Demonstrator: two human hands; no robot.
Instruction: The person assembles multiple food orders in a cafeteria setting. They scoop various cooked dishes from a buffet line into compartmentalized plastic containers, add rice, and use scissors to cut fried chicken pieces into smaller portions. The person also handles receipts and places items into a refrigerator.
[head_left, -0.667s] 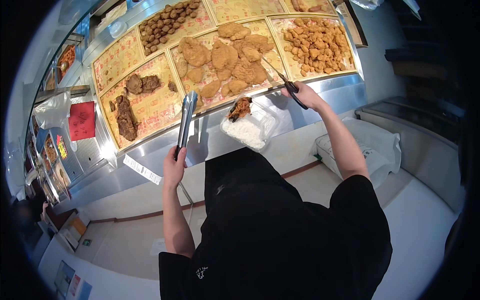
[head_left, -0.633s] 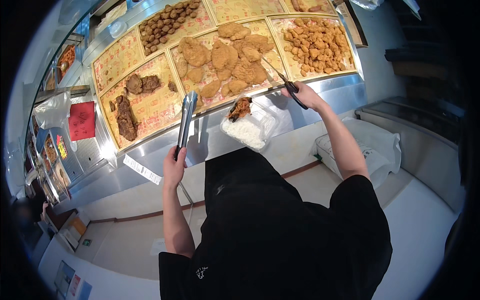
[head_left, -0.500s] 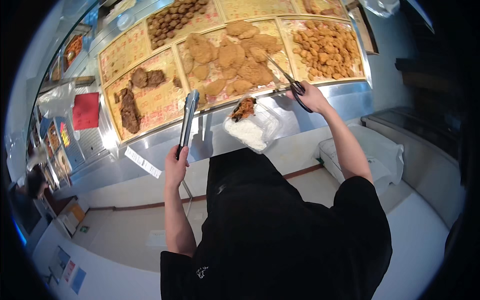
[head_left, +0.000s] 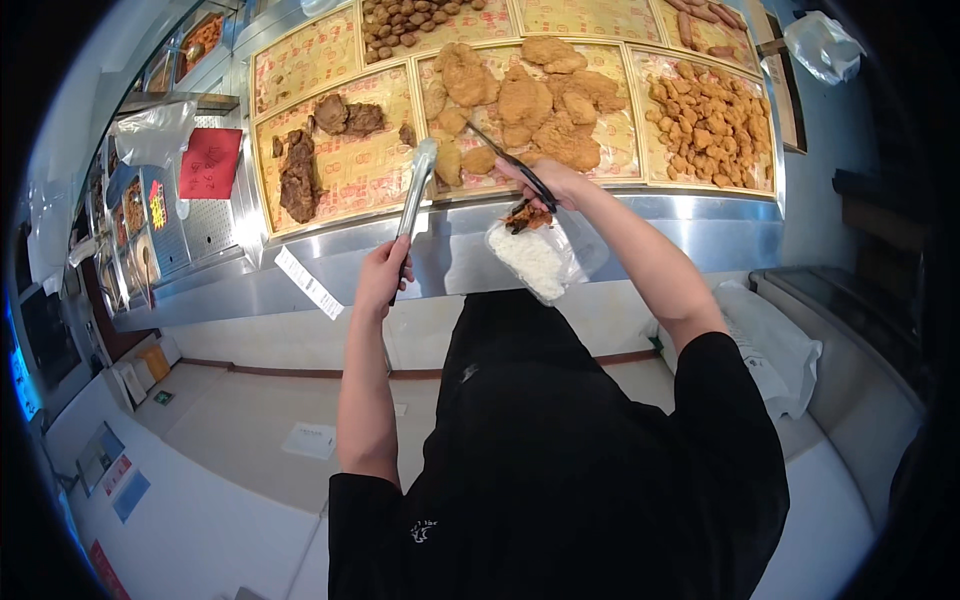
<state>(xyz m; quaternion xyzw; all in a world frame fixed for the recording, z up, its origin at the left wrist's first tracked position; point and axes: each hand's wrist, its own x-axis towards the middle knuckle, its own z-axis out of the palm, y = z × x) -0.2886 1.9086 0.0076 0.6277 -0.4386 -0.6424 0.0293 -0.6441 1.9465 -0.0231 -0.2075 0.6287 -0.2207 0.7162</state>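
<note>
Metal tongs [head_left: 417,187] are gripped in my left hand [head_left: 382,276], their tips at the front of the tray border beside the breaded cutlets. My right hand [head_left: 557,183] is closed round black-handled scissors [head_left: 540,188], whose blades point up and left over the front-left cutlets. Flat golden breaded cutlets [head_left: 523,102] lie piled in the middle tray. Below my right hand, a clear plastic container [head_left: 580,262] holds white rice [head_left: 532,260] and some dark and orange food [head_left: 527,216], partly covered by the hand.
Dark cooked meat [head_left: 299,178] lies in the left tray, small fried nuggets [head_left: 710,125] in the right one. Sausages [head_left: 690,30] and round brown balls [head_left: 405,25] are behind. A paper slip [head_left: 308,284] hangs at the metal counter edge [head_left: 680,225]. A red card [head_left: 210,163] stands left.
My right hand with the scissors has moved left, over the container and closer to the tongs. The whole view has shifted, so the trays appear farther right and higher.
</note>
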